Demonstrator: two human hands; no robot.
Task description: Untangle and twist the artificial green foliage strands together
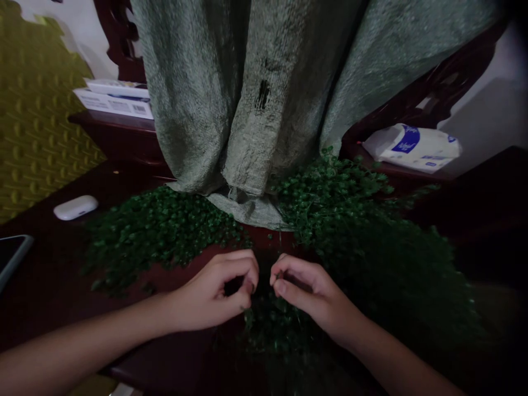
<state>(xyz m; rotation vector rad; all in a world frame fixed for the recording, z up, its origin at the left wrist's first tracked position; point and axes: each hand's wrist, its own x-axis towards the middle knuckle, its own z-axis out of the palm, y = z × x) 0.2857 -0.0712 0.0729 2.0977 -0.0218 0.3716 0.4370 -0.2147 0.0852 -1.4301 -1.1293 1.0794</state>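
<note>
My left hand [225, 286] is curled, thumb against fingers, with a bit of green at the thumb too small to make out. Close beside it my right hand [305, 289] pinches a thin green plant sprig [279, 274] between thumb and forefinger. Below and between both hands lie leafy green stems [276, 324], dim in the shadow. A heap of small green leafy tips [165, 225] spreads over the dark red table at the left. On the right rises a larger pile of long leafy stems [338, 198], partly lost in darkness.
A grey-green woven sack [268, 99] hangs at the back over the dark wood. White boxes [115, 102] sit on the left ledge, a tissue pack [421, 147] on the right one. A white earbud case [76, 208] and a phone [12, 256] lie at the left.
</note>
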